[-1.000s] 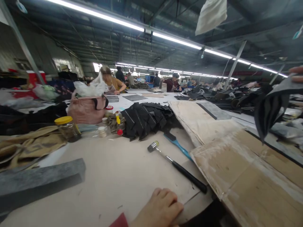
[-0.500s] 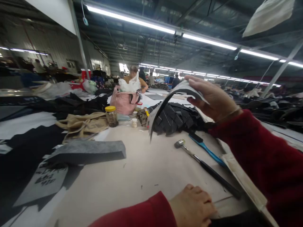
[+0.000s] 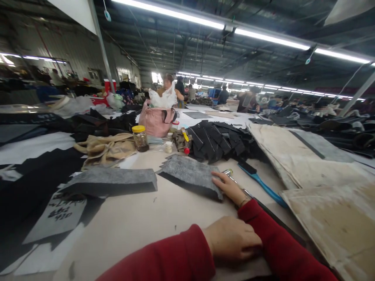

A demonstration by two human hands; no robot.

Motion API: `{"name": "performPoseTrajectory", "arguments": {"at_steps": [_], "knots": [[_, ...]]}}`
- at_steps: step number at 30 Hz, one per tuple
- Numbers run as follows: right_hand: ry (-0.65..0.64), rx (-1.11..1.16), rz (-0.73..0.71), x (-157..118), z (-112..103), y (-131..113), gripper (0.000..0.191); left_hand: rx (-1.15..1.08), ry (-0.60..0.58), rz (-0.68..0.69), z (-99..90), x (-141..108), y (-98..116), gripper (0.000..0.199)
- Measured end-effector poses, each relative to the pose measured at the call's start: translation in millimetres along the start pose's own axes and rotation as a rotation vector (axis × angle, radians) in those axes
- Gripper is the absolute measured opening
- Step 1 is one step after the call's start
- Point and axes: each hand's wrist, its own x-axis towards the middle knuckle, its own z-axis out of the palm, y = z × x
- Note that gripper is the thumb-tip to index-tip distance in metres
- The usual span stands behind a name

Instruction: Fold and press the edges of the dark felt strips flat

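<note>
A grey fabric piece point(image 3: 190, 173) with a dark edge and a jagged left end lies on the pale table point(image 3: 131, 230). My right hand point(image 3: 230, 189) rests on its right end, fingers stretched over the surface. Close to me, my left hand point(image 3: 234, 238) is low over the table with its fingers curled under; what they hold, if anything, is hidden. A hammer point(image 3: 230, 173) lies partly beneath my right hand and forearm. Beyond it is a blue-handled brush point(image 3: 262, 187). Another grey fabric piece point(image 3: 117, 179) lies to the left, above a handwritten label point(image 3: 63, 214).
A heap of dark fabric pieces point(image 3: 216, 140) lies behind my right hand. Further back stand a yellow-lidded jar point(image 3: 140, 138), a small white bottle point(image 3: 168, 147) and a pink bag point(image 3: 155, 121). Stained pale sheets point(image 3: 331, 218) cover the right side. People work in the background.
My right hand has come down from the air and laid the grey fabric piece on the table. My left hand stays near the front, fingers more tucked. The view has shifted slightly.
</note>
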Motion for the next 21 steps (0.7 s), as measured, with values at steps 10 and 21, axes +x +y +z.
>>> {"name": "performPoseTrajectory", "arguments": {"at_steps": [10,21], "knots": [[-0.016,-0.009,-0.071,6.3,-2.1,4.3,0.050,0.288,0.072,-0.516,-48.5,-55.5,-68.7,0.015],[0.014,0.102,-0.035,-3.5,-17.0,-5.4,0.061,0.286,0.007,-0.620,-30.8,-58.3,-79.3,0.014]]}}
